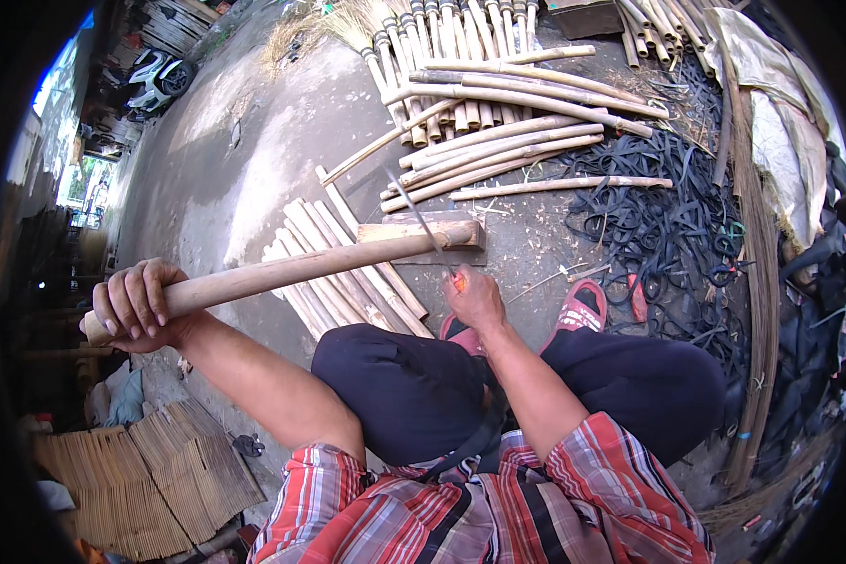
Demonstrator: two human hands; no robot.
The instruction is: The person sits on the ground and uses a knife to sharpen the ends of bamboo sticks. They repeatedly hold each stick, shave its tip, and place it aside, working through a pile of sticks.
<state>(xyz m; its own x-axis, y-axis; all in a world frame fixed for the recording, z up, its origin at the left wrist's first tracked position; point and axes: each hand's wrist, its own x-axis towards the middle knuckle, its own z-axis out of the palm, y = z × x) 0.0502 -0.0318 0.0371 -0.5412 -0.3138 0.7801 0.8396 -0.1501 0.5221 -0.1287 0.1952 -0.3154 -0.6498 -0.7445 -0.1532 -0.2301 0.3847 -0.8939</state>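
Observation:
My left hand (141, 303) is wrapped round the near end of a thick bamboo pole (291, 271), out to the left. The pole slants up to the right, and its far end rests on a wooden block (470, 233) on the ground. My right hand (476, 299) is closed on the orange handle of a narrow saw, just in front of the block. The thin saw blade (421, 221) crosses the pole near its far end and points up to the left; its teeth are too fine to make out.
Cut bamboo poles (334, 273) lie beneath the held pole, with more poles (526, 103) piled ahead beside upright-bound brooms (442, 28). Black strips (667, 207) heap at the right near long thin sticks (752, 310). Slatted bundles (150, 479) lie lower left. A motorbike (160, 80) stands far left.

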